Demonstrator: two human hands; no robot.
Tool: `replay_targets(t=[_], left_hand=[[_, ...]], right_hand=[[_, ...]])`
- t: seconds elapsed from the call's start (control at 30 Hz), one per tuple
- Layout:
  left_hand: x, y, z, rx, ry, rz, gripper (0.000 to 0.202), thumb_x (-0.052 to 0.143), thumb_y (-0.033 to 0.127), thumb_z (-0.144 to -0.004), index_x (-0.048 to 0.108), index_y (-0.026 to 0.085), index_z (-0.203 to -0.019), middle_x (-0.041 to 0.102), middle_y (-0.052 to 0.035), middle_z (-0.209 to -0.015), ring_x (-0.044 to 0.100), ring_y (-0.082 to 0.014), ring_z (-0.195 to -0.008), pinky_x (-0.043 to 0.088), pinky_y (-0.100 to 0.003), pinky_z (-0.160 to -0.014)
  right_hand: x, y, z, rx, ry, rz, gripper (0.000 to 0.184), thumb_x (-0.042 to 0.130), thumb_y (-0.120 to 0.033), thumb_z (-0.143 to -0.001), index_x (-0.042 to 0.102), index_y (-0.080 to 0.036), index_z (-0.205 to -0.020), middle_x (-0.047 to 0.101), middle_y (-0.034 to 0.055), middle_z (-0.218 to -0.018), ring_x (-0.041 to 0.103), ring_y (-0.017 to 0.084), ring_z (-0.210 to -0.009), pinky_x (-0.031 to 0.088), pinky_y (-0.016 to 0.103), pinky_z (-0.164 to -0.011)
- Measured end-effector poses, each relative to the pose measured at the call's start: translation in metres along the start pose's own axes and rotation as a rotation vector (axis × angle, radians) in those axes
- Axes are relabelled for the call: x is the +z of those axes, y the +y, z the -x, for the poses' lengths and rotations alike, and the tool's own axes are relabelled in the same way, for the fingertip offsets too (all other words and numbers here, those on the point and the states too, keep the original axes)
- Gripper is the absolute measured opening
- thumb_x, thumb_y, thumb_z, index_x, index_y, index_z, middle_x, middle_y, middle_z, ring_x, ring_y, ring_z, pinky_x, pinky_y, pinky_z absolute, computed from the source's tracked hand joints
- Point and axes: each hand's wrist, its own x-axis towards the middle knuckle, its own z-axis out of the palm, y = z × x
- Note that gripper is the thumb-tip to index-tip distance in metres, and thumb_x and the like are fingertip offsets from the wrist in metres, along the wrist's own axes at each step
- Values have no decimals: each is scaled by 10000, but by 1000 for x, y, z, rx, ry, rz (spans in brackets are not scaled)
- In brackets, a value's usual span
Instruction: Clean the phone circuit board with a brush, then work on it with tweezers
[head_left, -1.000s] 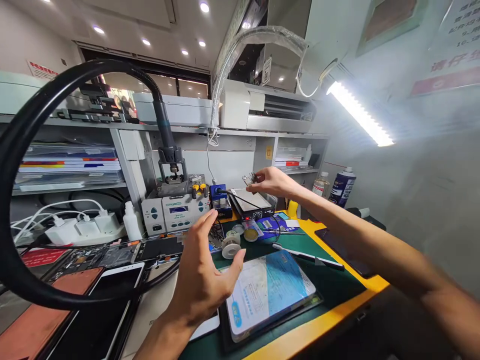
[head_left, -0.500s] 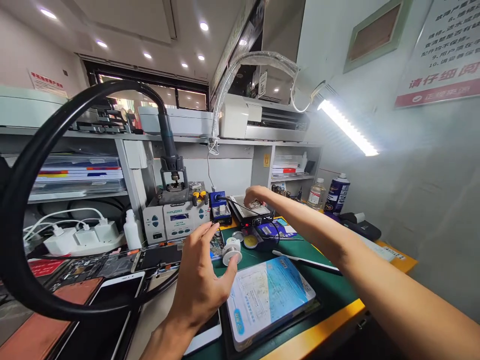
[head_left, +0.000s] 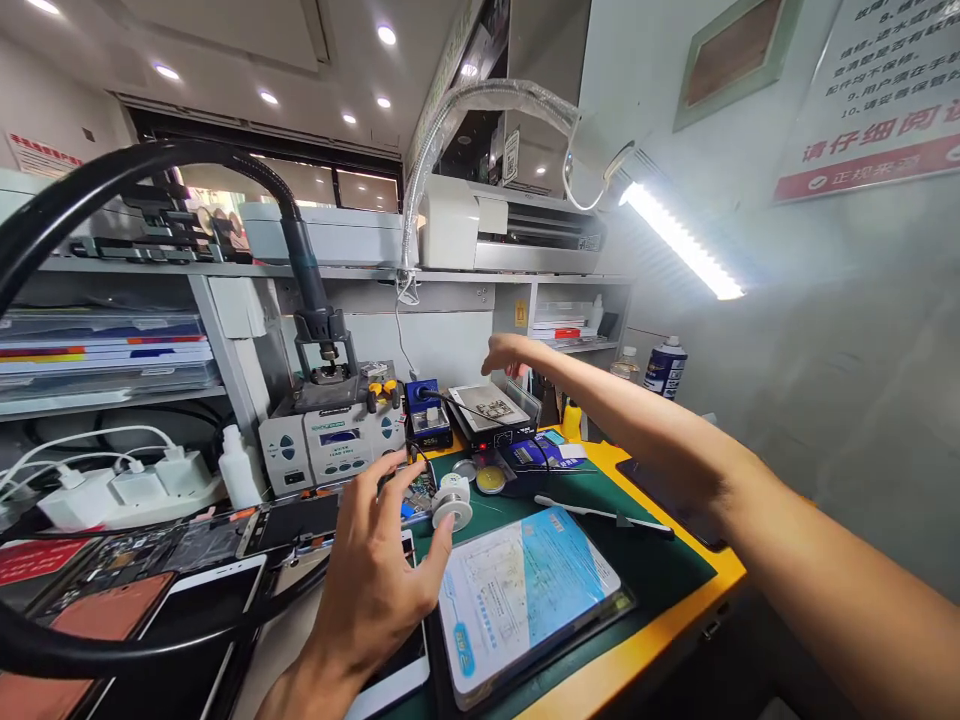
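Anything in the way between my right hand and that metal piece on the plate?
Nothing visible stands between your right hand and the metal piece; a black cord crosses the plate close to it.

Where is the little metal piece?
In the head view, just right of the middle, the little metal piece lies on the pale flat plate, below the right hand.

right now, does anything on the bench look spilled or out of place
I see no spill. One oddity: the black hose at the left loops across the view of a dark-screened phone, looking slack and in the way. Whether it touches the phone, I can't tell.
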Motion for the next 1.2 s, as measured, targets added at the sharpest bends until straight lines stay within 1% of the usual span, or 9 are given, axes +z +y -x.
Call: replay_targets(t=[0.1,0.2,0.4,0.5,0.6,0.7,0.87,1.07,1.2], left_hand=[[-5,-6,-4,36,5,-31,310,632,269,-879,587,205,-1179,564,-118,-1224,541,-298,-1156,446,-517,-1034],[-10,-7,-9,75,-23,-9,112,620,219,-883,653,214,-990,645,-76,-1035,588,-258,-1018,475,-471,-952],[-12,-5,-13,81,-138,36,311,589,223,-903,514,204,-601,625,-21,-707,601,-194,-763,491,-406,-832],[-11,-10,-11,54,-202,33,350,564,258,-929,512,204,-587,593,-10,-644,591,-177,-700,487,-393,-850],[-14,-13,-9,-78,-287,70,322,519,330,-961,573,205,-669,608,-7,-662,604,-169,-680,493,-332,-735],[-23,-7,-7,-217,-447,108,231,526,429,-951,638,229,-977,671,11,-761,664,-172,-725,519,-299,-689],[-31,18,8,-5,-719,-71,825,772,520,-704,420,295,-1416,619,-76,-1312,634,-304,-1164,557,-459,-966],[-21,30,17,110,-751,-122,961,791,439,-635,337,223,-1455,565,-157,-1365,572,-347,-1254,554,-494,-1004],[-25,41,17,182,-641,-146,981,755,384,-631,297,167,-1471,537,-190,-1371,525,-373,-1293,490,-538,-1075]], right_hand=[[-16,18,18,-63,47,-98,271,651,-317,-931,683,-73,-1046,727,115,-965,694,159,-704,562,271,-609],[-9,49,54,-155,146,-253,299,559,-339,-972,653,-133,-1167,743,90,-989,678,110,-628,501,203,-503],[66,119,131,-124,404,-758,544,562,-563,-920,606,-144,-577,559,21,-471,516,102,-429,405,230,-451],[107,147,161,-87,286,-869,442,581,-582,-902,663,-162,-795,596,-5,-539,482,105,-428,376,247,-450],[137,165,189,-68,249,-953,406,621,-533,-893,633,-180,-1094,620,-6,-662,527,130,-522,412,261,-492],[156,173,214,-37,222,-982,407,615,-500,-907,606,-197,-1178,640,32,-810,586,166,-663,473,290,-571],[171,175,237,-80,118,-934,413,617,-480,-913,586,-252,-1256,653,79,-1032,628,238,-939,532,364,-781],[169,170,241,-151,41,-816,593,640,-481,-894,474,-313,-1438,610,99,-1240,618,243,-940,545,359,-714],[165,167,239,-210,27,-677,893,759,-483,-791,320,-359,-1558,528,78,-1436,595,271,-1053,555,377,-803]])
